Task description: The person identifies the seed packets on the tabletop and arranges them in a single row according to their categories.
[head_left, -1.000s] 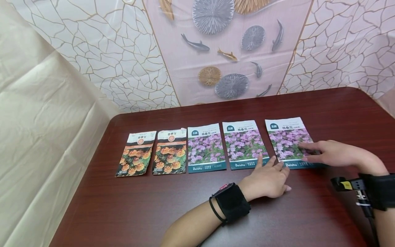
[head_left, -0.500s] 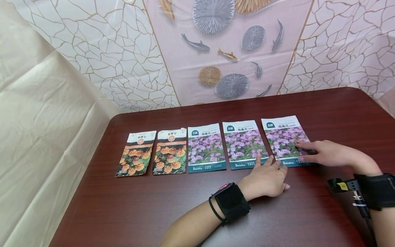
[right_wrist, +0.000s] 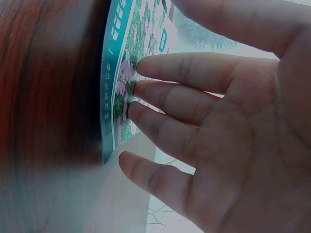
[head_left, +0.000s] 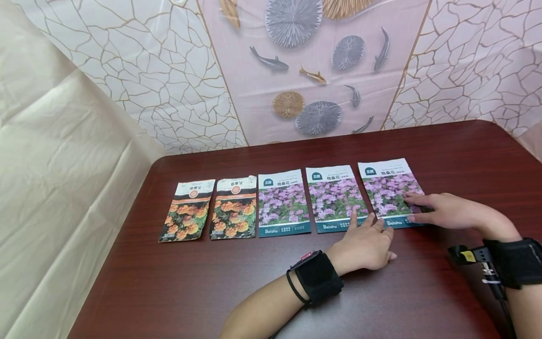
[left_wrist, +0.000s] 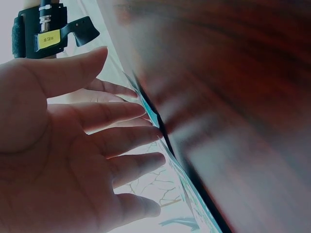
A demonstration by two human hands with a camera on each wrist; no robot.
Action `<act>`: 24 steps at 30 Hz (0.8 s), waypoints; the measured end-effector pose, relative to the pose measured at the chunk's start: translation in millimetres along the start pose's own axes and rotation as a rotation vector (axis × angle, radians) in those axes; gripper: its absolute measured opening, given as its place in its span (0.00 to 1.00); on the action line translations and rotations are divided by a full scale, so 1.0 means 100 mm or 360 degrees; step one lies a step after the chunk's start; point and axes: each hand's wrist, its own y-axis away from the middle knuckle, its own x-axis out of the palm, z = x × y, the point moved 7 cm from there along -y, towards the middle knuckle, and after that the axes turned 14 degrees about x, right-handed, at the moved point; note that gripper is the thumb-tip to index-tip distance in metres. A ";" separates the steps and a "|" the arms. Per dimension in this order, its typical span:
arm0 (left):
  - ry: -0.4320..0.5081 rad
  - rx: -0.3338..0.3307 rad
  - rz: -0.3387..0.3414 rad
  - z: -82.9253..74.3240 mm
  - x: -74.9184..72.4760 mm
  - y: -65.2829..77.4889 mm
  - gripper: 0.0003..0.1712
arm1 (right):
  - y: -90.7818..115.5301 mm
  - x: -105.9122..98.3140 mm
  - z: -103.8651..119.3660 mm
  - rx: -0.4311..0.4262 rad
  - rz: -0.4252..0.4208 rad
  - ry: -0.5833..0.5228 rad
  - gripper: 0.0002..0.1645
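Five flower seed packets would be several in a row; at the right end lies a purple-flower seed packet (head_left: 390, 193), with my right hand (head_left: 455, 212) resting its fingertips on the lower right part. In the right wrist view those fingers (right_wrist: 170, 99) are nearly straight on the packet's printed face. My left hand (head_left: 365, 245) spreads its fingers at the lower edges of the right-end packet and the middle purple-flower packet (head_left: 336, 195). Another purple-flower packet (head_left: 282, 202) lies to the left. Further left are two orange-flower packets, the nearer one (head_left: 234, 209) and the outer one (head_left: 187, 212).
All the packets lie flat on a dark red-brown table (head_left: 203, 287). Behind it hangs a patterned cloth (head_left: 317, 84) with fish and round shapes. A pale cloth (head_left: 55, 188) hangs along the left side. Each wrist wears a black strap, the left one (head_left: 317, 278) included.
The right-end packet has slid left, closer to the middle purple-flower packet, with my right hand moving along on it. My left hand has shifted very slightly; the other packets stay put.
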 end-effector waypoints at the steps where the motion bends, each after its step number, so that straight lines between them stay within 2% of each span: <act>1: -0.0003 -0.0002 0.0000 0.00 0.00 0.00 0.32 | 0.00 0.00 0.00 0.0000 0.0001 0.0002 0.39; 16: 0.0011 -0.0012 0.0000 0.00 -0.01 0.03 0.32 | 0.01 -0.01 0.02 0.0001 0.0028 0.0002 0.40; 24: 0.0026 0.0010 -0.0092 0.08 -0.08 0.12 0.33 | 0.03 -0.10 0.05 0.0009 -0.0084 -0.0071 0.35</act>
